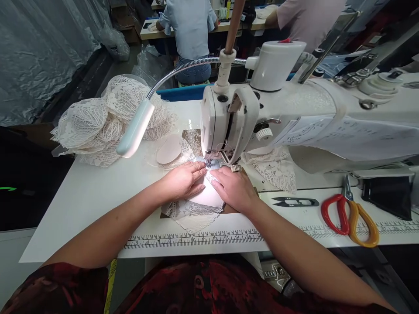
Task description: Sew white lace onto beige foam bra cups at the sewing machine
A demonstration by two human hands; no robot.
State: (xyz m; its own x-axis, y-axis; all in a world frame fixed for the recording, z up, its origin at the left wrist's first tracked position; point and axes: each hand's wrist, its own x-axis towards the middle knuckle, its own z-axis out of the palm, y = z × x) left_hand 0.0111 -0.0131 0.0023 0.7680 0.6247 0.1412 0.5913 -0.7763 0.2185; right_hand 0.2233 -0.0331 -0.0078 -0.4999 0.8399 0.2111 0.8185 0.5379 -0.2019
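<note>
A white sewing machine [218,117] stands over the table, its needle area lit by a lamp. Under the needle lies a white lace fabric piece [206,198], its lace edge spreading toward the table's front. My left hand [185,179] rests flat on the left side of this piece, fingers stretched toward the presser foot. On its right side lies my right hand [234,187], fingers extended and pressing the cloth close to the needle. Just beyond my left hand is a smooth oval pad [168,149] on lace. The stitching point is partly hidden by my fingers.
Lace cups [108,113] are heaped at the back left, below the lamp head [135,128]. More lace [276,168] lies right of the needle. Thread snips [295,202] and red-and-yellow scissors [350,213] lie at the right. A ruler strip [196,240] runs along the front edge. Two people sit beyond.
</note>
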